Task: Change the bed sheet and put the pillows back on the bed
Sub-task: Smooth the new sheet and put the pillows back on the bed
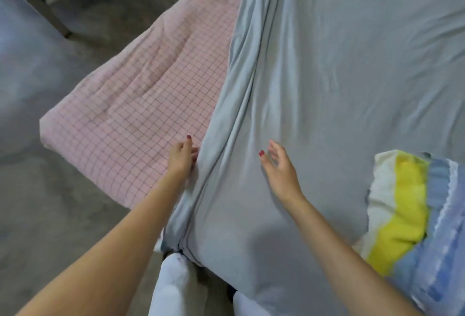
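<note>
Spreading the grey sheet (pixel 327 76) over the bed, approx. two thirds covered. Lying bunched in long folds along its left edge, w/ the pink checked mattress pad (pixel 130 104) showing bare on the left side and at the near left corner.

Reaching w/ the left hand (pixel 181 157) at the sheet's left edge, right where grey meets pink; fingers looking curled into the fold, prob. pinching it, but fingertips partly hidden so hard to say for sure. Hovering or resting the right hand (pixel 279 167) over the sheet, fingers spread and relaxed, holding nothing; touching the cloth or not, can't tell.

Lying at the right, on top of the sheet: a pillow (pixel 407 220) w/ white, yellow and blue stripes, partly cut off by the frame edge. Other pillows not in view.

Judging progress: sheet on but not squared. Remaining, prob.: pulling the left edge over the pink pad, smoothing wrinkles, tucking corners, then placing pillows properly at the head.
</note>
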